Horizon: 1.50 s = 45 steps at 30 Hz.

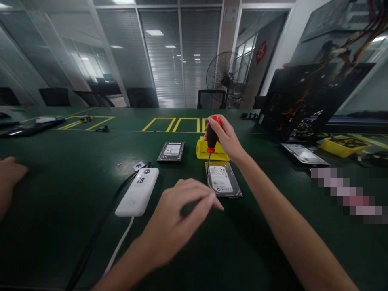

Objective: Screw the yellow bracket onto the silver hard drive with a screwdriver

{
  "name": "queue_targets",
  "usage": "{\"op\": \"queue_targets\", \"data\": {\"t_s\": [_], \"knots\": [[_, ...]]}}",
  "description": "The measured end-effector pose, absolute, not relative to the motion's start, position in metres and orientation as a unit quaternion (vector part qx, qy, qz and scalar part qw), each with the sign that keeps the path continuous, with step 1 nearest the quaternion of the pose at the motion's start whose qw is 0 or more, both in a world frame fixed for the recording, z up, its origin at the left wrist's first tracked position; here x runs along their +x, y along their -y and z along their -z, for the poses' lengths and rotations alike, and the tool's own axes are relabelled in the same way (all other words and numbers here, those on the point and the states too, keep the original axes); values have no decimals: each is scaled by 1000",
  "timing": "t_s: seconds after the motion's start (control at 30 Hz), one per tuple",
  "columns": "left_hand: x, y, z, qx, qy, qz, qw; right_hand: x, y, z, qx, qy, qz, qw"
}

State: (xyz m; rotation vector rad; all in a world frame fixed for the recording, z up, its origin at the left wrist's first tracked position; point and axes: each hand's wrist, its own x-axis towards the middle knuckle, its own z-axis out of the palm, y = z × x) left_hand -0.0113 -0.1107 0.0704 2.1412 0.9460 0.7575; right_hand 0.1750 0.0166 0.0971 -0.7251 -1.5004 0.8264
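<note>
My right hand (226, 135) is wrapped round the red and black handle of a screwdriver (212, 135). Its shaft points down, with the tip at the left edge of a hard drive (222, 180) that lies label up on the table. My left hand (184, 212) is by the near left corner of that drive, thumb and fingers drawn together in a pinch. What the pinch holds, if anything, is too small to make out. Just behind the drive stands a yellow tray (201, 151), partly hidden by my right hand. A second hard drive (171, 152) lies further left.
A white power bank (138, 192) with cables lies left of my left hand. Another person's hand (12, 176) is at the left edge. To the right are a third drive (304, 154), a yellow box (342, 146) and an open black computer case (281, 101).
</note>
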Motion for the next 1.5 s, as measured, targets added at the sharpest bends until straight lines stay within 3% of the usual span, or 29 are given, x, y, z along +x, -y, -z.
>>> {"op": "queue_targets", "data": {"t_s": [0.13, 0.37, 0.87, 1.27, 1.5], "knots": [[10, 31, -37, 824, -420, -294, 242, 176, -20, -96, -309, 641, -355, 607], [18, -34, 21, 787, -404, -291, 365, 178, -24, -92, -296, 603, -372, 640], [30, -38, 34, 793, -428, -293, 318, 177, -24, -92, -305, 610, -359, 637], [33, -32, 33, 779, -470, -288, 298, 191, -30, -111, -289, 666, -481, 492], [31, -32, 33, 785, -458, -290, 300, 191, -29, -109, -309, 662, -429, 531]]}}
